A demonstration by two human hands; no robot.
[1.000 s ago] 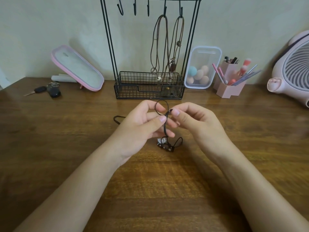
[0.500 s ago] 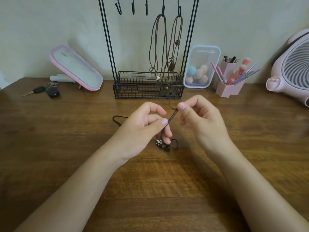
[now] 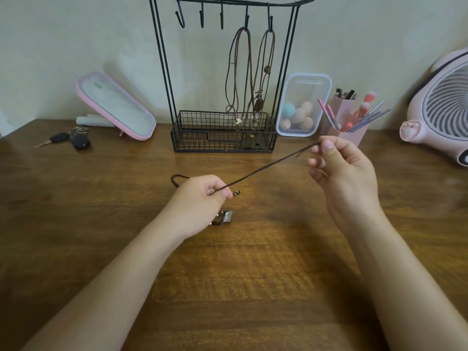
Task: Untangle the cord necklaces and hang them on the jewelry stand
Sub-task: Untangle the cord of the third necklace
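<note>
A dark cord necklace point(image 3: 266, 168) stretches taut between my hands above the wooden table. My left hand point(image 3: 202, 201) pinches its lower end near the table's middle; its metal pendant point(image 3: 225, 217) lies just below that hand. My right hand point(image 3: 339, 168) pinches the other end, raised to the right in front of the stand. A loop of the cord point(image 3: 177, 178) shows left of my left hand. The black wire jewelry stand point(image 3: 224, 133) stands at the back, with two brown cord necklaces point(image 3: 249, 77) hanging from its two right hooks. Three left hooks point(image 3: 200, 19) are bare.
A pink-rimmed mirror point(image 3: 116, 107) leans against the wall at the back left, with keys point(image 3: 71, 141) beside it. Right of the stand are a clear box of sponges point(image 3: 301, 107), a pink brush holder point(image 3: 347, 117) and a pink fan point(image 3: 440, 107).
My hands were close together working the cord. Now my right hand has pulled away up and to the right, drawing the cord out straight. My left hand has dropped slightly.
</note>
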